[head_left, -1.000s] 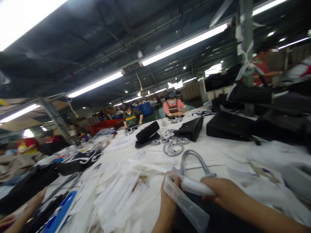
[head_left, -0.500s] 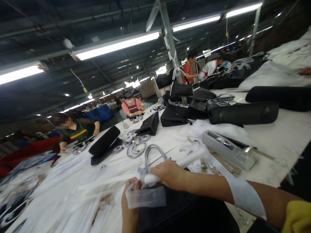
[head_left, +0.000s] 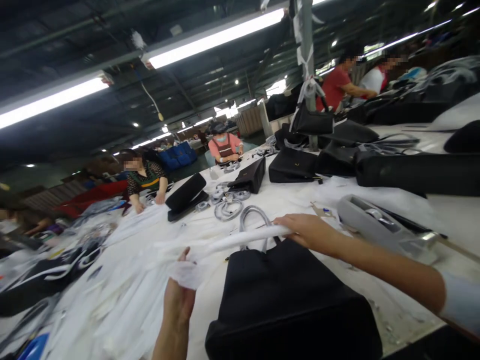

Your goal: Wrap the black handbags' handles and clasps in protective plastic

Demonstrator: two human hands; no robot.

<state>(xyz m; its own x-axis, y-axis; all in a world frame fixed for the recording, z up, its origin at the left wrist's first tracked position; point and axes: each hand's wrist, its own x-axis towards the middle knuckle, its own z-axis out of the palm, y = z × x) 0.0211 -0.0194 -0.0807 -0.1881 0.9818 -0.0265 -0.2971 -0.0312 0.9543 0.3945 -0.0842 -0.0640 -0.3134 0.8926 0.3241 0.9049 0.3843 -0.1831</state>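
A black handbag (head_left: 285, 295) stands on the table right in front of me, its grey-wrapped handle (head_left: 257, 212) arching up behind it. A rolled strip of thin white packing sheet (head_left: 243, 237) stretches above the bag's top edge. My right hand (head_left: 305, 229) is closed round the strip's right end, over the bag's right side. To the left of the bag, my left hand (head_left: 182, 292) holds a crumpled, translucent part of the white sheet, which partly hides its fingers.
A grey tape dispenser (head_left: 382, 227) stands at the right. Several black bags (head_left: 292, 165) and coiled grey-wrapped straps (head_left: 228, 207) lie farther back. White sheets (head_left: 123, 300) cover the left of the table. Co-workers (head_left: 146, 175) sit along the far side; others (head_left: 343, 82) stand back right.
My hands have moved apart, drawing the white sheet out between them; the left went left, the right went right and up. More of the black handbag shows. The view has turned left.
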